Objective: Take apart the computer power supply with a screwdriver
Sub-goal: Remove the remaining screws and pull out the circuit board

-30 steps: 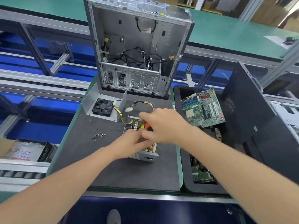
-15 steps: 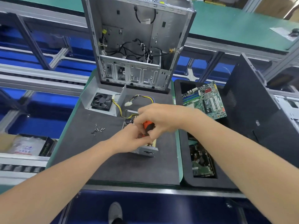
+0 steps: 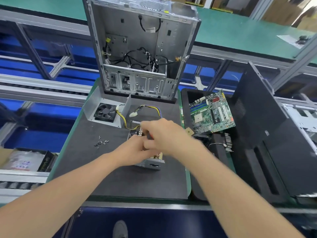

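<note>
Head cam: open grey metal power supply box [image 3: 151,163] is sitting mid dark grey mat [image 3: 120,182], directly under the fingers. Right hand [image 3: 165,134] is gripping an orange-handled screwdriver [image 3: 150,135]; left hand [image 3: 132,152] is resting on it, grip hidden, can't tell.

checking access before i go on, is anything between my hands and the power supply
Nothing visible does. The left hand rests on the power supply, and the right hand is over it, holding the screwdriver. The screws lie apart on its left, and the fan cover is behind it.
</note>
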